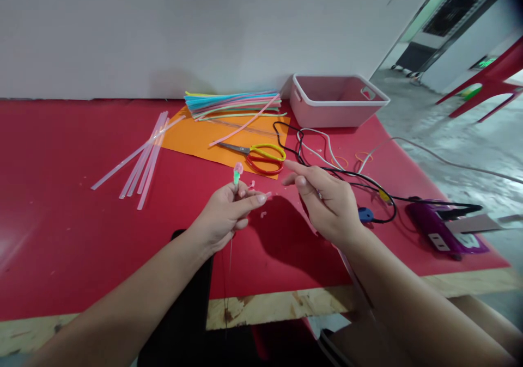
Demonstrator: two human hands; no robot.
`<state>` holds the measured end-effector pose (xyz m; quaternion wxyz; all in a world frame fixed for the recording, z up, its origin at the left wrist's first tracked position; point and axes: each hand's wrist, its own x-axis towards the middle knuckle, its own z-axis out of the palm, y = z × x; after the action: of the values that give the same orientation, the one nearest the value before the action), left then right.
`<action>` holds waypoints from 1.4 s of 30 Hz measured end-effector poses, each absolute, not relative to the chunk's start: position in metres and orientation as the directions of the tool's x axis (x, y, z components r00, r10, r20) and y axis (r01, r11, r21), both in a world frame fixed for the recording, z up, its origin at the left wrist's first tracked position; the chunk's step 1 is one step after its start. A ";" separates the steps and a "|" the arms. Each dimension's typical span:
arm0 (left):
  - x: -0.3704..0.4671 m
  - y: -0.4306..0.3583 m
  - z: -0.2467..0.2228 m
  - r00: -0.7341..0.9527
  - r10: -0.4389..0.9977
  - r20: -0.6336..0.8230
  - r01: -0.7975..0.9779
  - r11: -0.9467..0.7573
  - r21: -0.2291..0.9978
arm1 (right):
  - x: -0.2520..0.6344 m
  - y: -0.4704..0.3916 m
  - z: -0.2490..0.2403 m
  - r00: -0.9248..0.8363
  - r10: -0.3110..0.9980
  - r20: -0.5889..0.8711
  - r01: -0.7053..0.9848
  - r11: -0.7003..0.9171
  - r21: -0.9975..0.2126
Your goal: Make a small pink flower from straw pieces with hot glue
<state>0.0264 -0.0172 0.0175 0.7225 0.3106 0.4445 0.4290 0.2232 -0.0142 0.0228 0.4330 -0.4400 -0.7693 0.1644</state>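
My left hand (223,214) is closed on a small pipe-cleaner flower (237,172), with a fuzzy pink head and a green part below it. Thin wire stems (231,258) hang down under the hand past the table edge. Small pink bits (252,184) show by its fingertips. To the right, my right hand (324,201) hovers over the table, its index finger stretched toward the scissors (261,154) and its thumb apart. Its lower fingers are partly hidden. A pale pink strip (347,263) runs beneath the right wrist; whether the hand touches it I cannot tell.
A bundle of coloured pipe cleaners (232,104) lies on an orange sheet (183,138). Clear sticks (143,160) lie left. A pink basket (339,114) stands at the back right. Cables (327,165), a blue object (365,214) and a purple box (441,231) occupy the right side.
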 end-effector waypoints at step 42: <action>0.037 -0.034 0.022 0.409 0.826 -0.387 -0.233 0.504 0.832 | 0.215 -0.022 0.028 -0.202 0.815 0.543 0.482 0.565 -0.669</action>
<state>0.0368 -0.0336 0.0224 0.7603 0.3558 0.4173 0.3482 0.2146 -0.0220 0.0275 0.4625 -0.4299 -0.7542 0.1802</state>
